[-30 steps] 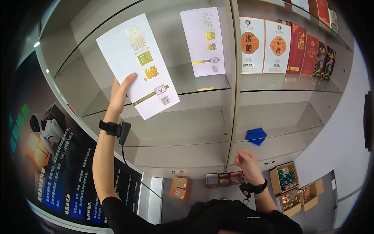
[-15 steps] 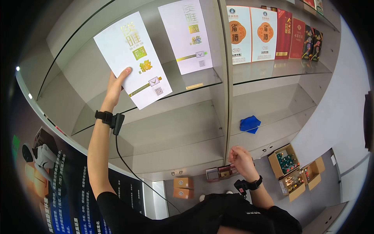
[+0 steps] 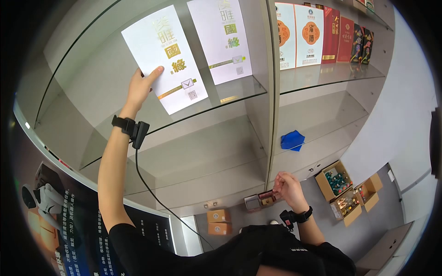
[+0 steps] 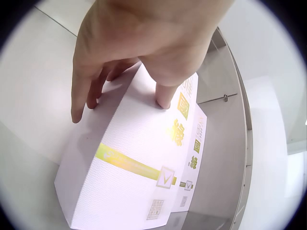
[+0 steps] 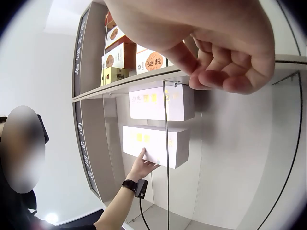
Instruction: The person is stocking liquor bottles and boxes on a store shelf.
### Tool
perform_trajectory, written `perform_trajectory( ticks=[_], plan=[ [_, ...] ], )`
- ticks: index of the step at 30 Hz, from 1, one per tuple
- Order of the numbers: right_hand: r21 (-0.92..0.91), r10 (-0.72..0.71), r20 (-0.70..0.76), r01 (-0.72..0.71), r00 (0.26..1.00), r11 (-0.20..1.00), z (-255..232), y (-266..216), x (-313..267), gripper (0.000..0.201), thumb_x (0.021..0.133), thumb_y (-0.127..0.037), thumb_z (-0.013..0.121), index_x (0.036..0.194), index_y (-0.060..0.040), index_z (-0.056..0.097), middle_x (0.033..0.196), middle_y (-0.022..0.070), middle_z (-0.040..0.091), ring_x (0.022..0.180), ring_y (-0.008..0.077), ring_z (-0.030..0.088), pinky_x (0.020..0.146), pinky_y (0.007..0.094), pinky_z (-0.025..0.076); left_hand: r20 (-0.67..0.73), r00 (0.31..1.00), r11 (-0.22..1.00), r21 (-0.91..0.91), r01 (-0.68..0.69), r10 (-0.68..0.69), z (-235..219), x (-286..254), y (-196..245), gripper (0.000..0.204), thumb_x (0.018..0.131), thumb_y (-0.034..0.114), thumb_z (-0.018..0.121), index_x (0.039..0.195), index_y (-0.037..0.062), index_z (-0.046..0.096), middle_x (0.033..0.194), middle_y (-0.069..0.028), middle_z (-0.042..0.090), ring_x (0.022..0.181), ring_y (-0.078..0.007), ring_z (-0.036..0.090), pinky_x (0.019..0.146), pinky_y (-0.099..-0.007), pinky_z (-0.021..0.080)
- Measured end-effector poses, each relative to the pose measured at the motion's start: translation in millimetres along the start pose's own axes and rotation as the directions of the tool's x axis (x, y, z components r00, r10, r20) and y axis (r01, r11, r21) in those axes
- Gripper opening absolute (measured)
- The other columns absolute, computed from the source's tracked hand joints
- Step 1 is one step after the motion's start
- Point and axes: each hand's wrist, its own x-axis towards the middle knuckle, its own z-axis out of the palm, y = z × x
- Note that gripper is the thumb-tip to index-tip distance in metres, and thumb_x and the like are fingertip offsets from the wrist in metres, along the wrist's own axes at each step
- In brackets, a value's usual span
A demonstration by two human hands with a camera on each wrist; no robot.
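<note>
My left hand (image 3: 142, 87) grips a tall white carton (image 3: 166, 53) with gold characters, its thumb on the printed front and its fingers along the side. The carton leans in the head view, its lower end over the glass shelf (image 3: 138, 124) just behind the front edge. To its right stands a matching white carton (image 3: 221, 50); in the left wrist view the held carton (image 4: 129, 143) partly covers it. Lower down, in front of the cabinet, my right hand (image 3: 290, 188) hangs with fingers loosely curled and holds nothing.
A divider (image 3: 271, 92) separates this bay from one with red, white and black cartons (image 3: 331, 37). A blue cloth-like item (image 3: 293, 140) lies on a lower shelf. Open cardboard boxes with bottles (image 3: 336, 181) and two brown boxes (image 3: 218, 221) are on the floor.
The left hand has brought the white carton nearer the standing one and in over the shelf. The head view has shifted. The right hand stays low, still holding nothing.
</note>
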Motion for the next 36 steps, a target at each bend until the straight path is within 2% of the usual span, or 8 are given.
perform_trajectory(
  ticks=[4, 10, 16, 19, 25, 31, 36],
  plan=[
    [-0.003, -0.034, -0.039, 0.034, 0.999, 0.999, -6, 1, -4, 0.017, 0.095, -0.019, 0.055, 0.086, -0.0045, 0.058, 0.076, 0.0016, 0.058, 0.069, 0.0108, 0.053, 0.065, 0.0246, 0.044, 0.011, 1.0, 1.0, -0.016, -0.005, 0.005, 11, 16, -4, 0.07, 0.079, 0.05, 0.073, 0.116, -0.0064, 0.053, 0.103, -0.0157, 0.065, 0.086, -0.0213, 0.065, 0.068, -0.0314, 0.052],
    [-0.04, -0.095, -0.07, 0.092, 0.993, 0.995, -10, 2, -17, 0.02, 0.096, -0.02, 0.052, 0.085, -0.0052, 0.057, 0.073, 0.002, 0.057, 0.066, 0.011, 0.052, 0.062, 0.0245, 0.043, 0.072, 0.997, 0.998, -0.062, 0.011, -0.007, 19, 34, -6, 0.067, 0.081, 0.044, 0.073, 0.12, -0.0064, 0.052, 0.111, -0.0186, 0.064, 0.098, -0.0268, 0.066, 0.08, -0.0388, 0.054],
    [-0.082, -0.109, -0.112, 0.1, 0.988, 0.992, -16, 7, -20, 0.021, 0.098, -0.019, 0.047, 0.086, -0.0041, 0.054, 0.076, 0.0034, 0.054, 0.069, 0.0129, 0.05, 0.065, 0.0276, 0.042, 0.105, 0.994, 0.993, -0.109, 0.046, -0.035, 23, 44, -8, 0.066, 0.084, 0.043, 0.071, 0.123, -0.0057, 0.051, 0.118, -0.02, 0.061, 0.107, -0.0288, 0.062, 0.09, -0.044, 0.05],
    [-0.076, -0.123, -0.104, 0.115, 0.987, 0.99, -16, 6, -18, 0.02, 0.098, -0.019, 0.047, 0.087, -0.0047, 0.054, 0.076, 0.0036, 0.054, 0.07, 0.0129, 0.05, 0.065, 0.0275, 0.042, 0.155, 0.986, 0.991, -0.112, 0.077, -0.059, 24, 48, -6, 0.063, 0.085, 0.04, 0.071, 0.124, -0.0052, 0.05, 0.118, -0.02, 0.061, 0.108, -0.0288, 0.061, 0.092, -0.0449, 0.049],
    [-0.089, -0.131, -0.072, 0.124, 0.989, 0.988, -13, 6, -14, 0.018, 0.098, -0.02, 0.047, 0.088, -0.0059, 0.055, 0.078, 0.0032, 0.055, 0.071, 0.0126, 0.051, 0.067, 0.0272, 0.043, 0.159, 0.985, 0.993, -0.091, 0.08, -0.065, 28, 49, 0, 0.06, 0.086, 0.038, 0.07, 0.126, -0.0027, 0.05, 0.119, -0.0184, 0.061, 0.108, -0.0278, 0.062, 0.091, -0.0442, 0.049],
    [-0.093, -0.109, -0.119, 0.099, 0.987, 0.991, -14, 7, -12, 0.02, 0.097, -0.021, 0.049, 0.086, -0.0056, 0.055, 0.077, 0.0029, 0.055, 0.071, 0.0119, 0.05, 0.066, 0.0269, 0.042, 0.152, 0.987, 0.987, -0.146, 0.068, -0.046, 32, 54, -8, 0.067, 0.085, 0.041, 0.071, 0.129, -0.0032, 0.046, 0.123, -0.0193, 0.059, 0.11, -0.0293, 0.06, 0.091, -0.0465, 0.049],
    [-0.083, -0.11, -0.096, 0.102, 0.989, 0.991, -16, 5, -7, 0.022, 0.096, -0.022, 0.053, 0.08, -0.0068, 0.055, 0.073, 0.0014, 0.055, 0.067, 0.011, 0.05, 0.06, 0.0255, 0.038, 0.155, 0.985, 0.985, -0.144, 0.098, -0.075, 33, 65, -18, 0.075, 0.083, 0.046, 0.071, 0.131, -0.0043, 0.043, 0.127, -0.0217, 0.055, 0.118, -0.0333, 0.055, 0.097, -0.05, 0.043]
  ],
)
